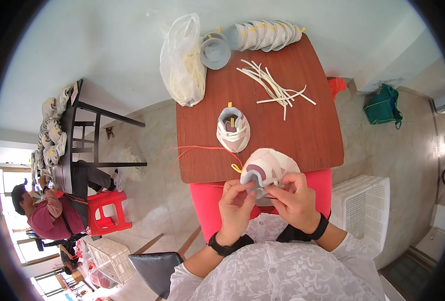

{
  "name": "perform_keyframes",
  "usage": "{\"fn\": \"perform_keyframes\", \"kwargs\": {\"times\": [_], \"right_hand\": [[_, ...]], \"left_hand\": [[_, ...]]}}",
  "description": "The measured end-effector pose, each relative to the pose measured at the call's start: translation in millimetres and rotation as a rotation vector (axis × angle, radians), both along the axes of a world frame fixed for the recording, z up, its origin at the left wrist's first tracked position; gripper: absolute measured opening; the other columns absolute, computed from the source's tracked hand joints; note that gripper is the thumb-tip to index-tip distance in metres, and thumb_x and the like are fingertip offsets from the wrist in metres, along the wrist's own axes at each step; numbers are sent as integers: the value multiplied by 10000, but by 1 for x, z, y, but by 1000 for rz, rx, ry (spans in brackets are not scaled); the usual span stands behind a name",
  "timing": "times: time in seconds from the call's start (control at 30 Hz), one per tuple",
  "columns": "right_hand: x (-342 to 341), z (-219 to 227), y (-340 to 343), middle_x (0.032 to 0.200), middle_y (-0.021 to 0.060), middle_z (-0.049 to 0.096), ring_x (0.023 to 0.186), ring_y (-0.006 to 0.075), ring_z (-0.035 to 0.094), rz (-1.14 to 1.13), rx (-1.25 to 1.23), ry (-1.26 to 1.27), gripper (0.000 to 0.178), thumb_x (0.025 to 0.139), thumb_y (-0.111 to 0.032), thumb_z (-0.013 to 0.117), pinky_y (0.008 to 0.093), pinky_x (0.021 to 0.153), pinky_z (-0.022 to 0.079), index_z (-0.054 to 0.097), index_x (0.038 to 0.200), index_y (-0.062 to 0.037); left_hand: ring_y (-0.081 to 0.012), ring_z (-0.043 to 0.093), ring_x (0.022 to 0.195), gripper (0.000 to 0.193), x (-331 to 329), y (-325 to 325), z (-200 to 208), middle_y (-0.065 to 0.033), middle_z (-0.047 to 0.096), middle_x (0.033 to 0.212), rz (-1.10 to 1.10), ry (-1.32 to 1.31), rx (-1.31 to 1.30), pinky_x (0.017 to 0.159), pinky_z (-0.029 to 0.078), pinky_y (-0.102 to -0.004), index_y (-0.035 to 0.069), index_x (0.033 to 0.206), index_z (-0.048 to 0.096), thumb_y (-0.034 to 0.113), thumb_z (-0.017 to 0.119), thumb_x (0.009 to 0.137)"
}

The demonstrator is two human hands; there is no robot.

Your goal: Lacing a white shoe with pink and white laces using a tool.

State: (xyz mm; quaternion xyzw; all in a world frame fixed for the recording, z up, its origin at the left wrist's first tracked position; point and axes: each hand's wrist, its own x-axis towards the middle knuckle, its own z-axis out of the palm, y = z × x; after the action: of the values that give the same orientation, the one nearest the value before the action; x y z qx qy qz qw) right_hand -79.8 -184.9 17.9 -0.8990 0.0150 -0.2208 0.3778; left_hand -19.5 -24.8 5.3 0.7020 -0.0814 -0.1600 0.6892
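Observation:
A white and pale pink shoe upper [271, 163] with a grey lining and a yellow pull loop is tilted over the near edge of the table. My left hand [236, 208] pinches its grey collar between thumb and fingertips. On the upper's other side, my right hand [296, 201] grips it close to the opening, fingers closed. Something thin and dark shows by the right fingertips, too small to name. Just beyond stands a second, laced shoe upper [233, 131] with its opening facing up. Red cords [198, 147] lie beside it and hang over the table's left edge.
Loose white laces [275, 88] lie on the brown table [302, 135]. At its far edge are a plastic bag [183, 65], stacked grey pieces [216, 52] and a row of uppers [270, 35]. A white crate [363, 210] stands right; a co-worker [56, 215] sits left.

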Motion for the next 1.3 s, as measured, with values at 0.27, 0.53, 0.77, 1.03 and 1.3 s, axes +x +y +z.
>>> {"fn": "perform_keyframes", "kwargs": {"times": [0.27,0.53,0.77,1.03,1.3], "right_hand": [[0,0,4,1055,73,522,716,188,624,36,-247,18,254,732,-102,719,291,516,488,692,983,-132],[-7,-17,3,723,80,612,588,248,600,0,-87,-36,129,799,-84,703,342,520,464,596,857,-45],[-13,-13,-8,675,60,593,573,229,591,160,-62,-20,99,775,-70,710,332,510,457,619,812,-72],[-7,-13,-16,818,15,558,603,194,573,310,-121,-203,102,749,-80,718,315,533,467,652,827,-87],[-4,7,-6,838,30,512,601,166,563,166,-276,-105,173,757,-105,722,283,463,449,654,907,-53]], "left_hand": [[-128,517,959,238,1,3,-8,-50,496,1045,-77,151,-70,848,440,-242,27,1037,671,-78,590,840],[-220,583,873,218,19,1,24,-101,523,998,-363,-208,344,758,506,-320,54,1051,672,-7,586,860],[-301,641,763,180,31,16,24,-150,621,850,-595,-241,477,662,504,-386,45,1053,650,124,584,906],[-75,614,715,210,26,14,15,-59,675,864,-570,448,105,597,499,-251,-16,1096,637,107,581,935],[-180,671,742,179,1,2,-9,-118,686,875,-233,29,139,637,527,-284,-19,1006,669,36,655,837]]}}
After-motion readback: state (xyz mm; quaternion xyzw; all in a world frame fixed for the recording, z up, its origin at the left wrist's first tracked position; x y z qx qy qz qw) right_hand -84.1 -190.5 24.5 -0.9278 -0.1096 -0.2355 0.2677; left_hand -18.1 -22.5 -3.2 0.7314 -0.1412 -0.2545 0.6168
